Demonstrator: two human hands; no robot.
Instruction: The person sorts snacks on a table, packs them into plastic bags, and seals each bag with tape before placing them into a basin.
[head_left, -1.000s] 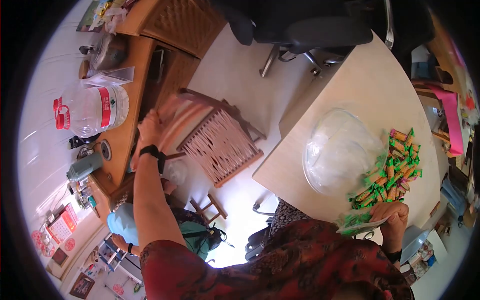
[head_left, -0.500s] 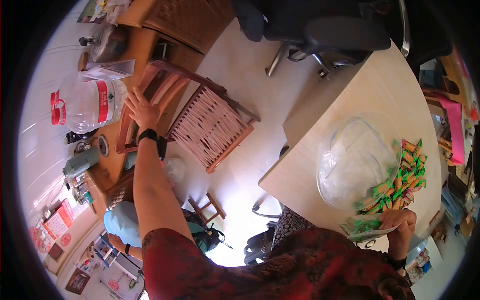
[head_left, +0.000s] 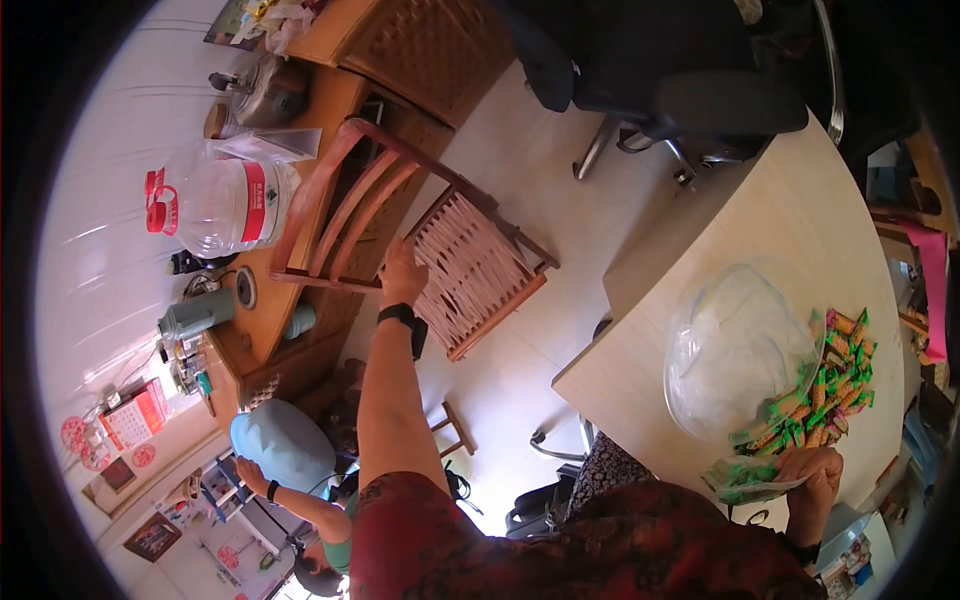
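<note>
My left hand (head_left: pixel 403 274) is on the wooden chair (head_left: pixel 345 218), its fingers closed round the frame where the backrest meets the woven seat (head_left: pixel 470 272). At the lower right my right hand (head_left: pixel 815 474) pinches the edge of a clear plastic bag (head_left: pixel 745 480) with green-wrapped pieces in it. Just beyond that bag, on the pale table (head_left: pixel 650 350), stands a large clear plastic container (head_left: pixel 735 360). A pile of small green and orange wrapped packets (head_left: pixel 838 385) lies against its right side.
A big clear bottle (head_left: pixel 225 205) with a red cap and a grey-green flask (head_left: pixel 197 314) stand on the wooden desk at the left. Black office chairs (head_left: pixel 680 70) are at the top. Another person's arm (head_left: pixel 300 500) reaches to a blue rounded object (head_left: pixel 283 447) at lower left.
My left hand has moved from beside the bottle down to the chair frame, and its spread fingers have closed. The view has shifted, and more of the other person shows.
</note>
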